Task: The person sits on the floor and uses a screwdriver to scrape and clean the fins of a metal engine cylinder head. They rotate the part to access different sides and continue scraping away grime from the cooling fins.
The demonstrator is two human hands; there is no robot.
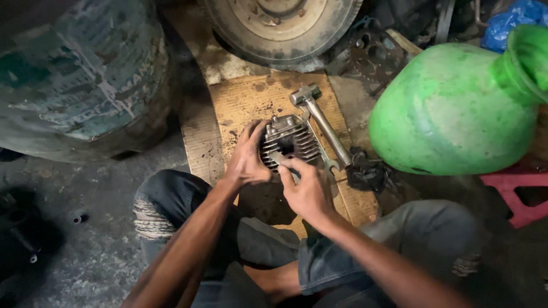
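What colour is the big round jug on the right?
Bright green, with scuffed pale patches: the jug, best seen in the head view.

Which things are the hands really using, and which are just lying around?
In use:
- left hand gripping the finned metal engine part
- right hand pressing a small flat tool against it
- wooden board underneath

Lying about:
- hammer
- black rag
- green jug
- wheel
- big drum
- red stool

Both arms reach forward, close together. The left hand (246, 159) is curled in a grip; the right hand (306, 191) pinches with fingers bent
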